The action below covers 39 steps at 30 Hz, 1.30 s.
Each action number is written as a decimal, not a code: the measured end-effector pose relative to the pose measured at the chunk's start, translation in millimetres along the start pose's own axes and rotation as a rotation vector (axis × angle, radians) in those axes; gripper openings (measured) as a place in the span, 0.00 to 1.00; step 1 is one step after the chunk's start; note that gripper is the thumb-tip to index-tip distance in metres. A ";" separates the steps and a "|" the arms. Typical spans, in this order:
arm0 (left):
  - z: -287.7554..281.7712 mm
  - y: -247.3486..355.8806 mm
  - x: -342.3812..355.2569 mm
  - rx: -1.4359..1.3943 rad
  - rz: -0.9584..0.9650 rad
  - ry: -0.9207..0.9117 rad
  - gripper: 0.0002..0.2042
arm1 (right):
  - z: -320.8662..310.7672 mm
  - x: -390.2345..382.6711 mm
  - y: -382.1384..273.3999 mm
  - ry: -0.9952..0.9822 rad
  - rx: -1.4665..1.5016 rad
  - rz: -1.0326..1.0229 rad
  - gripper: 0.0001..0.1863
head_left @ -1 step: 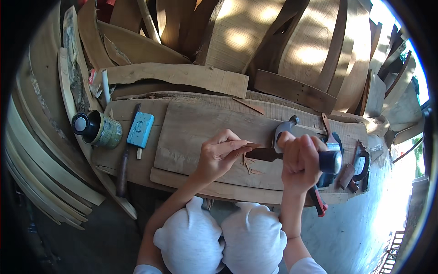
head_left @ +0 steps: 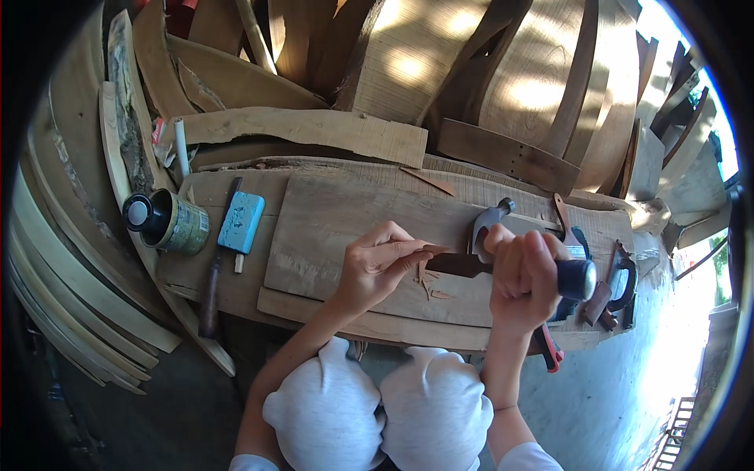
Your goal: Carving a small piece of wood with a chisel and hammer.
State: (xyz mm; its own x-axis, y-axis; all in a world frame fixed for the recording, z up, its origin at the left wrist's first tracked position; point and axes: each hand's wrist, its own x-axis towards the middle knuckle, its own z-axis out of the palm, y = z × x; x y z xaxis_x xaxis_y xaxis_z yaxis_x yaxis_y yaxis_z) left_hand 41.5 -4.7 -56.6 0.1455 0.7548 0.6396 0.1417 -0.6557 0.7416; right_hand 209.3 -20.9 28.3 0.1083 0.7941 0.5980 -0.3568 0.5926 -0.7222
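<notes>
The left hand (head_left: 385,257) pinches a wood sliver (head_left: 437,248) between thumb and fingertips over the board (head_left: 334,228), apparently steadying it; the right hand (head_left: 525,279) wraps a chisel (head_left: 459,265), likely for control, blade pointing left. Shavings (head_left: 428,282) lie nearer.

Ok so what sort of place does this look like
Probably a woodworking shop: many boards stand at the back, a hammer lies nearby, and wood shavings lie near the chisel in the right hand.
</notes>
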 end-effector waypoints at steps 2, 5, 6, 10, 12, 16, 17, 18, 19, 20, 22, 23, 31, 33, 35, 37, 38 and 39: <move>1.5 -0.1 0.3 0.000 0.010 -0.003 0.10 | -1.8 2.3 -2.9 0.024 0.011 0.027 0.20; 4.8 -1.5 0.4 -0.020 0.011 0.026 0.10 | 12.4 -8.1 14.6 0.112 -0.178 0.156 0.21; 5.4 0.4 0.7 0.000 0.002 0.022 0.10 | 3.6 -15.5 24.0 0.076 -0.126 0.246 0.20; -0.8 -0.2 -2.4 0.018 0.008 0.016 0.09 | 0.0 -5.7 12.3 0.111 0.054 0.105 0.18; -4.6 1.5 -1.6 0.026 0.002 0.037 0.09 | 2.4 -3.3 -8.0 0.242 -0.018 0.009 0.19; 1.1 2.5 2.7 0.035 0.046 0.066 0.07 | -29.5 -1.7 -53.3 0.243 -0.038 -0.100 0.19; 1.4 2.9 1.9 0.034 0.045 0.067 0.07 | -32.6 -2.1 -57.6 0.203 -0.074 -0.118 0.19; 1.9 2.8 1.1 0.047 0.044 0.073 0.07 | -32.4 -2.7 -52.9 0.177 -0.030 -0.097 0.22; 1.8 2.2 0.6 0.064 0.045 0.076 0.07 | -28.0 -4.0 -44.8 0.178 -0.031 -0.099 0.22; 1.2 2.3 1.1 0.061 0.050 0.075 0.07 | -22.7 -5.7 -35.9 0.171 -0.050 -0.048 0.22; 0.6 2.3 2.6 0.095 0.051 0.110 0.06 | -23.6 -9.3 -25.6 0.166 -0.081 -0.006 0.22; 0.9 2.7 2.9 0.082 0.059 0.106 0.06 | -27.3 -11.1 -22.7 0.146 0.041 0.069 0.21; -6.1 0.8 -1.8 0.155 0.030 0.137 0.05 | -49.4 -21.9 -21.4 0.031 0.706 0.106 0.18; -4.3 0.9 -1.7 0.166 0.030 0.131 0.04 | -51.2 -21.7 -22.5 0.063 0.792 0.118 0.18; -2.8 1.3 -1.3 0.162 0.035 0.130 0.04 | -51.1 -22.3 -21.9 0.095 0.882 0.132 0.19; -1.6 1.1 -0.8 0.156 0.040 0.129 0.04 | -50.3 -23.0 -20.5 0.178 1.078 0.157 0.20; -1.5 0.7 -0.4 0.150 0.027 0.130 0.04 | -50.7 -23.4 -19.6 0.180 1.075 0.157 0.20; -1.4 0.5 -0.1 0.143 0.014 0.132 0.04 | -51.4 -23.8 -18.5 0.191 1.145 0.167 0.20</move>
State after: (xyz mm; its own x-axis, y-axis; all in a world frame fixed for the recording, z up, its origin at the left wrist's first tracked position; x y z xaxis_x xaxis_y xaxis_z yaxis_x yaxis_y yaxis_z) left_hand 40.2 -5.1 -56.1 0.0205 0.7349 0.6779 0.2799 -0.6551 0.7017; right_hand 261.0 -43.8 9.6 0.0844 0.9156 0.3932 -0.9960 0.0892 0.0061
